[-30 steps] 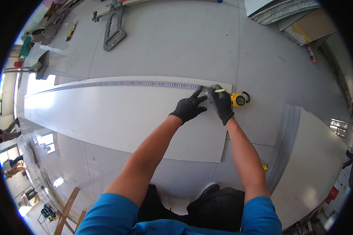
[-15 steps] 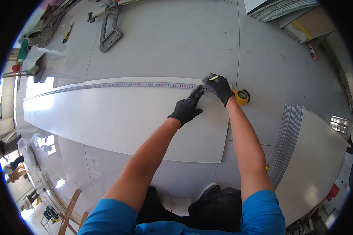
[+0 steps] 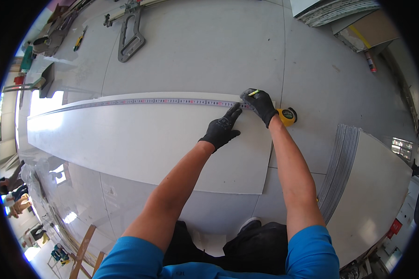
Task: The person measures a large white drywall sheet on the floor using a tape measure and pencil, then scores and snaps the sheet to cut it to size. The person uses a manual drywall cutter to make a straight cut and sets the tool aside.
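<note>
Pencil (image 3: 253, 93) in closed right hand (image 3: 261, 106)

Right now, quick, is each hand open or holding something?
Left hand: open, touching the measuring tape.
Right hand: closed on a slim yellow-green pen-like stick.

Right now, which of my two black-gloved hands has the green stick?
Your right hand: the green stick pokes out of it. Your left hand shows no stick; its fingers are at the tape.
</note>
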`<state>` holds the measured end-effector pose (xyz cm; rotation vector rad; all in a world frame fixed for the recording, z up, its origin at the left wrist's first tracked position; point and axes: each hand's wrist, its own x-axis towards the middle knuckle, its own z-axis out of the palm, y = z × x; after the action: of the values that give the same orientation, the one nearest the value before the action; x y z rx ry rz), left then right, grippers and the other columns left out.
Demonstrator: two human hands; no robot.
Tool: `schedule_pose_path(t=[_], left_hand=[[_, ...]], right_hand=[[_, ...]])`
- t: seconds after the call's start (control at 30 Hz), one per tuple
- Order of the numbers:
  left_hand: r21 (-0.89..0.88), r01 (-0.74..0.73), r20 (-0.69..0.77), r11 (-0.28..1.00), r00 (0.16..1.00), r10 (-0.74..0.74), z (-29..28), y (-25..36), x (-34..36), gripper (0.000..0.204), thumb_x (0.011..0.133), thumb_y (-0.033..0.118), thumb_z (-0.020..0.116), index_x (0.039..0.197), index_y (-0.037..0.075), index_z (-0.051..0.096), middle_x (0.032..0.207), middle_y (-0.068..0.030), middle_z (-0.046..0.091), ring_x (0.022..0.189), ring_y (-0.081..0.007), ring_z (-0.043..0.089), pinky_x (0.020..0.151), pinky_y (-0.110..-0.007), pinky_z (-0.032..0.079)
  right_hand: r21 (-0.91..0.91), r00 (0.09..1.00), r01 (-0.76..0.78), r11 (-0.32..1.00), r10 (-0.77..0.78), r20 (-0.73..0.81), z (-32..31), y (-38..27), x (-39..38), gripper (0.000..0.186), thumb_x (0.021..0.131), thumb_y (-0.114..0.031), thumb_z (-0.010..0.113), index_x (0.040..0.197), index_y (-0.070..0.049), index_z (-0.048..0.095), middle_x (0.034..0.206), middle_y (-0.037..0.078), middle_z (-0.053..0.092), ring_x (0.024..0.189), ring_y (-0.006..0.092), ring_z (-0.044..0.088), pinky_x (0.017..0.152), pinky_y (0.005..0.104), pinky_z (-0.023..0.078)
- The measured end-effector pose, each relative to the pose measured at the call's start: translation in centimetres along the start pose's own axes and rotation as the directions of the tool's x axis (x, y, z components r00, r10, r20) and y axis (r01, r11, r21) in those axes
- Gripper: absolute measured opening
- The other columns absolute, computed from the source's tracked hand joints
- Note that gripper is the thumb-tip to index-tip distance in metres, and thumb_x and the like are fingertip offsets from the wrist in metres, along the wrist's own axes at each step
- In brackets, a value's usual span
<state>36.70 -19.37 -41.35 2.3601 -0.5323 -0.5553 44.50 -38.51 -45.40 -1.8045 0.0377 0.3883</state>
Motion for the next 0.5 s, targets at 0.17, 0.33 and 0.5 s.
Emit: schedule_pose_path(t=[0.17, 0.33, 0.5], left_hand=[[-0.01, 0.001, -0.012, 1.0, 1.0, -0.002, 0.4, 0.3, 0.6, 0.075, 0.077, 0.02, 0.07, 0.141, 0.013, 0.033, 0.153, 0.0, 0.023, 0.113, -0.0242, 0.056, 0.085, -0.036, 0.05], [-0.134, 0.032, -0.031, 0.99, 0.999, -0.037, 0.9, -1.9, 0.0, 0.081, 0.074, 0.017, 0.072, 0.143, 0.014, 0.031, 0.154, -0.002, 0.021, 0.121, -0.0257, 0.051, 0.09, -0.035, 0.049], [-0.447, -0.16, -0.07, 0.88, 0.987, 0.144, 1.3, -5.2, -0.7, 0.068, 0.078, 0.016, 0.072, 0.139, 0.015, 0.041, 0.134, -0.0135, 0.05, 0.103, -0.027, 0.058, 0.084, -0.035, 0.049]], right_hand=[[-0.034, 0.951, 0.19, 0.981, -0.193, -0.242, -1.9, -0.3, -2.4, 0.019, 0.086, -0.014, 0.06, 0.102, -0.003, 0.064, 0.093, 0.006, 0.066, 0.085, 0.0163, 0.063, 0.076, 0.0293, 0.049], [-0.873, 0.905, 0.287, 0.394, -0.41, 0.112, -3.7, -0.5, -6.5, 0.027, 0.079, -0.005, 0.056, 0.106, -0.004, 0.063, 0.097, 0.017, 0.064, 0.097, 0.0342, 0.059, 0.082, 0.0443, 0.048], [-0.852, 0.858, 0.405, 0.331, -0.46, 0.229, -5.1, 1.2, -7.7, 0.032, 0.073, -0.006, 0.061, 0.105, -0.006, 0.066, 0.098, 0.017, 0.065, 0.095, 0.0357, 0.06, 0.084, 0.0435, 0.048]])
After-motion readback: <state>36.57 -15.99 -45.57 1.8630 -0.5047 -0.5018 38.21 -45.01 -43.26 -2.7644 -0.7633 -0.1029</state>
